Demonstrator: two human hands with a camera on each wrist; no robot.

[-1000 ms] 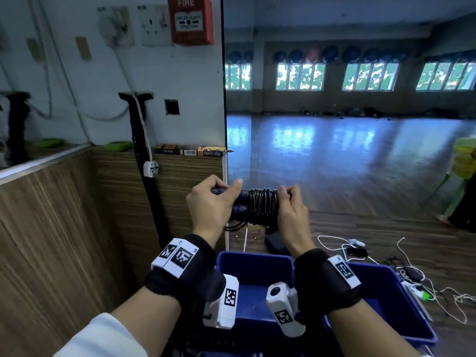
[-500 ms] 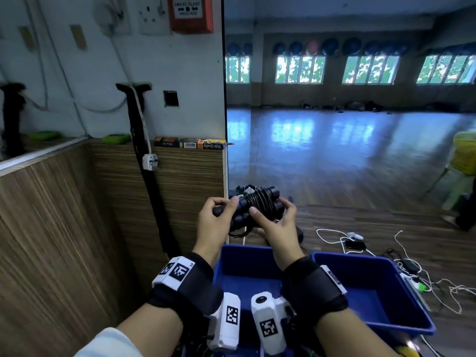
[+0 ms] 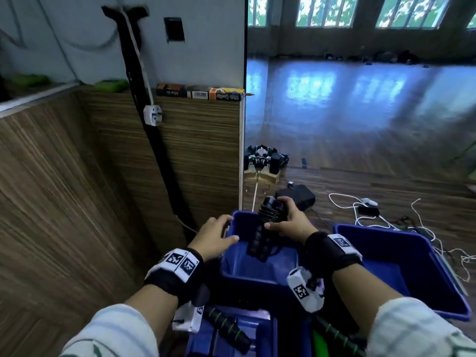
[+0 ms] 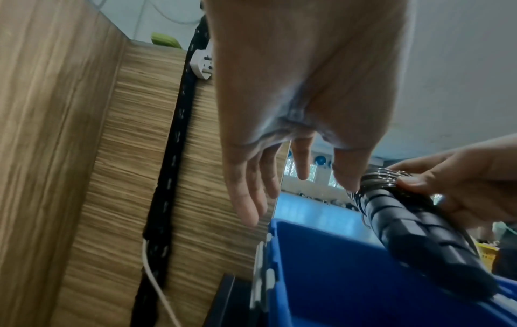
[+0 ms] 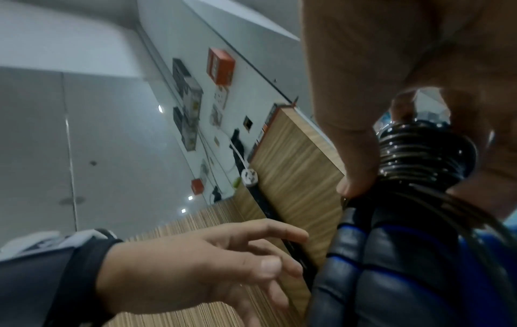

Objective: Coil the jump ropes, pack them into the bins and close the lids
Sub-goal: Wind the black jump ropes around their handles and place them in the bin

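Right hand (image 3: 289,222) grips the coiled jump rope (image 3: 265,228) by its wound cord, handles pointing down into the left blue bin (image 3: 257,276). Left hand (image 3: 215,237), fingers spread and empty, hovers at that bin's left rim. A second blue bin (image 3: 412,274) stands just beside, to the right.

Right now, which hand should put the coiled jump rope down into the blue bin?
The right hand, probably. It already grips the coiled jump rope, handles hanging over the open blue bin. The left hand holds nothing; its fingers are spread by the bin's left rim, so it could steady the bin.
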